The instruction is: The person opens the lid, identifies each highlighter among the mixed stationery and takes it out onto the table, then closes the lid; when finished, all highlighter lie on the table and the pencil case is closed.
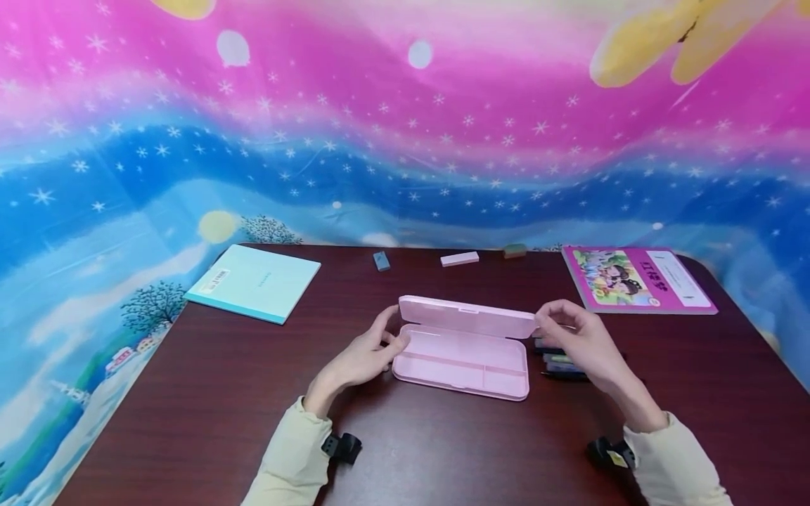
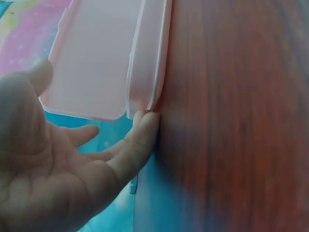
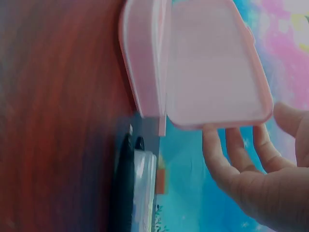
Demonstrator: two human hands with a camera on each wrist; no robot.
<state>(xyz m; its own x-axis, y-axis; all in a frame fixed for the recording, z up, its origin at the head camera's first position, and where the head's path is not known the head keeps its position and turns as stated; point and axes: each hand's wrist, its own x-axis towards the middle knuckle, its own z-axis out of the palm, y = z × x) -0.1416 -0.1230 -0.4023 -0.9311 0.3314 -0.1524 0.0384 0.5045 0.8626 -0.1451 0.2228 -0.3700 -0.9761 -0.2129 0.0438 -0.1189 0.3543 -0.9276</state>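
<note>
A pink pencil case [image 1: 443, 348] lies on the table with its lid [image 1: 468, 318] raised on the hinge. Its bare inside has a long divider and a short cross divider. At the left end, my left hand [image 1: 370, 353] touches the lower half with its fingertips, the thumb held apart in the left wrist view. My right hand [image 1: 585, 344] holds the lid's right end, thumb at the corner and fingertips along the end edge. Several pens [image 1: 560, 367] lie beside the case, partly hidden under the right hand; the right wrist view shows a black pen [image 3: 124, 183].
Along the back edge lie a blue eraser [image 1: 381, 261], a pale pink block [image 1: 460, 259] and a small greenish-brown block [image 1: 515, 251]. A mint notebook [image 1: 266, 281] is at back left, a pink picture-covered book [image 1: 639, 280] at back right. A patterned cloth [image 1: 405, 140] hangs behind.
</note>
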